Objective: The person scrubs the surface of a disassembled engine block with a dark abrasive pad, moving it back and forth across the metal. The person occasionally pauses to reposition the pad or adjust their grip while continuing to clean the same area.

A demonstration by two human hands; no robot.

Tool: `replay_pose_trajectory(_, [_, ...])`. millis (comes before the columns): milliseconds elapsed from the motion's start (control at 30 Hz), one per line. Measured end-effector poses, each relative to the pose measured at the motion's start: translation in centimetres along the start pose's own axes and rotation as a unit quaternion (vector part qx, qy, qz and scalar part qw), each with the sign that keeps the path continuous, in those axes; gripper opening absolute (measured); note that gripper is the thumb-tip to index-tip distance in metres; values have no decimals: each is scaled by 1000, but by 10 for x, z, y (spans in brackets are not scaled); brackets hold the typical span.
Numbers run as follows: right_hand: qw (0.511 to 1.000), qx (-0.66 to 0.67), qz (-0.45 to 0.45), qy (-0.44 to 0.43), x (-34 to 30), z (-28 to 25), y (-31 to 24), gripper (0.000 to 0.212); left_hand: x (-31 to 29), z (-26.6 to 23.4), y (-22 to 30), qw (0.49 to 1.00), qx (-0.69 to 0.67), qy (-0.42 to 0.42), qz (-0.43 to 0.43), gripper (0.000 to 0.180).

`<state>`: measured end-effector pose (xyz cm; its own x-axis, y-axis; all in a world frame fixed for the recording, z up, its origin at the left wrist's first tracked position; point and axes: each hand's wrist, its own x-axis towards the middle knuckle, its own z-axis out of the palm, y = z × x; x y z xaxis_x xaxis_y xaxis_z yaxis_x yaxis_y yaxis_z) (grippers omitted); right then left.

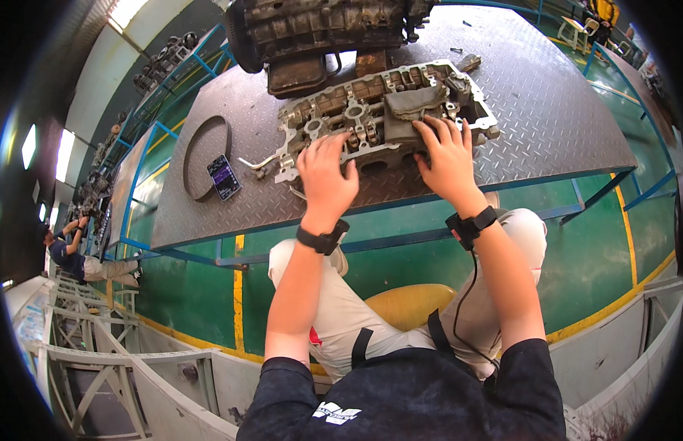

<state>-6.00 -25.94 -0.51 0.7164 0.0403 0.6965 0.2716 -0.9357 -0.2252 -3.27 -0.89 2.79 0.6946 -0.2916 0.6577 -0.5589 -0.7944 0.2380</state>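
Observation:
A metal cylinder head (297, 114) lies on the bench in front of me, its valve-train side upward. My left hand (327, 176) rests on its near edge, left of the middle, fingers forward and thumb apart. Farther right, my right hand (448, 158) is spread over the near edge. Its fingertips touch or lie close beside a dark grey, soft-looking piece (411, 104) draped over the head; I cannot tell exactly what that is. The parts directly under both palms are hidden. A bent silver rod (260, 162) sticks out at the left end.
A large dark engine block (319, 33) stands behind the cylinder head. On the left lie a black toothed belt (188, 158) and a phone (224, 178) with its screen lit. Small bolts sit on the patterned metal bench (547, 140). Another person (73, 253) works far left.

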Motion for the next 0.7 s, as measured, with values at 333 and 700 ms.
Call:
replay_pose_trajectory(333, [1000,18,13,3,-4,6,1,69,-19,-93,-192,993,-47,-6,-105,25])
replay_pose_trajectory(700, [999,38,23,13,-1,7,0,62,-131,-88,-394,964,10,-50,-260,24])
